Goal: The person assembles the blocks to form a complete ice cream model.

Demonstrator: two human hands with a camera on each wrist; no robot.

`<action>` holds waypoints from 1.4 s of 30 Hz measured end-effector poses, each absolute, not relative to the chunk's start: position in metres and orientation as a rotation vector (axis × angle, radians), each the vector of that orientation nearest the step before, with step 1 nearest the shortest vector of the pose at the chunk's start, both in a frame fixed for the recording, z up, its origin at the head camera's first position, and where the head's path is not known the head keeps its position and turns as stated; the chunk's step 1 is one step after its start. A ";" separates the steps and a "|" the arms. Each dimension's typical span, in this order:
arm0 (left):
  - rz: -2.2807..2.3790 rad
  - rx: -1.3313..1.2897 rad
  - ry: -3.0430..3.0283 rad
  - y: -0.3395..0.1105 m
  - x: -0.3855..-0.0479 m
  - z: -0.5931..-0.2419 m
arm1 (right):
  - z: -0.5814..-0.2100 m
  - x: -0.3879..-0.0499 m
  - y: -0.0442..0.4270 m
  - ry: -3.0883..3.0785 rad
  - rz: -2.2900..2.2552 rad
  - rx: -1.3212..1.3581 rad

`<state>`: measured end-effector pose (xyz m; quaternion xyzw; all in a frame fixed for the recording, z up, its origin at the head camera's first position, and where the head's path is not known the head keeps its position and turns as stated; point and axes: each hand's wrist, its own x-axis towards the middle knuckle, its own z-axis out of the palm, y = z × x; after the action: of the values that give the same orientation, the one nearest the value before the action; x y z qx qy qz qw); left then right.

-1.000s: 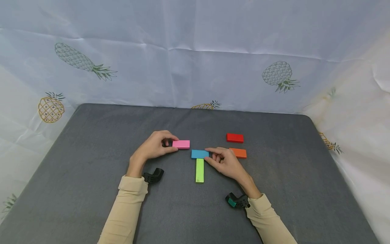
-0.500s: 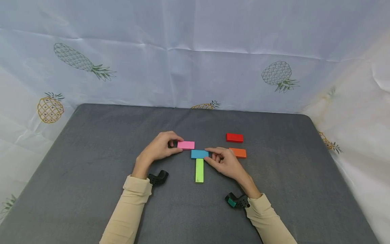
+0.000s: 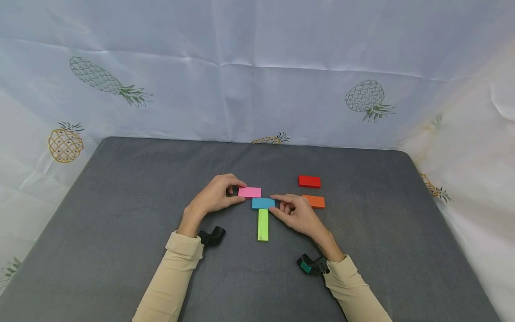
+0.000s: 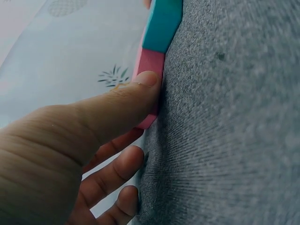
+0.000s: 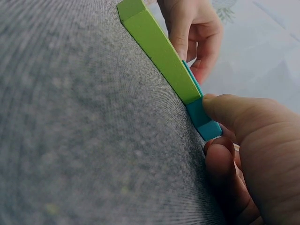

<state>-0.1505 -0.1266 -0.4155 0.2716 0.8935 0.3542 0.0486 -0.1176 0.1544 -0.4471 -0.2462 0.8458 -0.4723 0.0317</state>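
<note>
1. Where the pink block [image 3: 249, 192] lies, along the blue block's [image 3: 263, 204] far side and offset left, its outer end suits the left hand [image 3: 215, 196]: thumb and finger pinch it, parted only by it.
2. Right hand [image 3: 298, 215] pinches blue's right end, probably steadying it.
3. Green block [image 3: 263, 226] butts blue's near side crosswise, unheld.
4. Orange block [image 3: 315, 202], red block [image 3: 309, 181]: rightward, apparently spare.

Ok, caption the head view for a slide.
On grey cloth, the left hand pinches a pink rectangular block and the right hand a blue rectangular block.
</note>
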 end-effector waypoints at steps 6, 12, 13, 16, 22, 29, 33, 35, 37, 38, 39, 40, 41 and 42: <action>1.089 0.844 2.708 -0.130 -0.151 -0.416 | -0.448 -0.118 0.155 2.590 -1.485 -0.785; 1.118 0.823 2.700 -0.140 -0.151 -0.415 | -0.447 -0.118 0.156 2.576 -1.486 -0.778; 1.122 0.815 2.699 -0.141 -0.151 -0.414 | -0.447 -0.118 0.156 2.569 -1.490 -0.772; 1.122 0.795 2.694 -0.144 -0.150 -0.412 | -0.445 -0.117 0.156 2.548 -1.497 -0.753; 1.105 0.787 2.679 -0.144 -0.150 -0.411 | -0.443 -0.116 0.158 2.531 -1.492 -0.705; 1.096 0.771 2.682 -0.141 -0.150 -0.410 | -0.443 -0.117 0.158 2.543 -1.490 -0.694; 1.091 0.773 2.685 -0.139 -0.150 -0.409 | -0.442 -0.116 0.157 2.537 -1.504 -0.695; 1.094 0.776 2.686 -0.138 -0.150 -0.410 | -0.438 -0.114 0.155 2.539 -1.499 -0.676; 1.099 0.776 2.686 -0.137 -0.150 -0.410 | -0.438 -0.114 0.155 2.542 -1.493 -0.661; 1.101 0.779 2.687 -0.137 -0.150 -0.411 | -0.438 -0.114 0.155 2.544 -1.489 -0.653; 1.103 0.780 2.687 -0.136 -0.150 -0.411 | -0.438 -0.114 0.155 2.546 -1.486 -0.649; 1.102 0.784 2.688 -0.136 -0.150 -0.412 | -0.438 -0.114 0.155 2.549 -1.484 -0.645; 1.103 0.786 2.688 -0.135 -0.150 -0.412 | -0.442 -0.115 0.156 2.549 -1.486 -0.650; 1.103 0.788 2.687 -0.135 -0.150 -0.412 | -0.442 -0.115 0.156 2.552 -1.485 -0.650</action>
<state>-0.1499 -0.1346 -0.4120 0.2612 0.8910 0.3655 0.0659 -0.1152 0.1563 -0.4423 -0.2147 0.8426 -0.4904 0.0589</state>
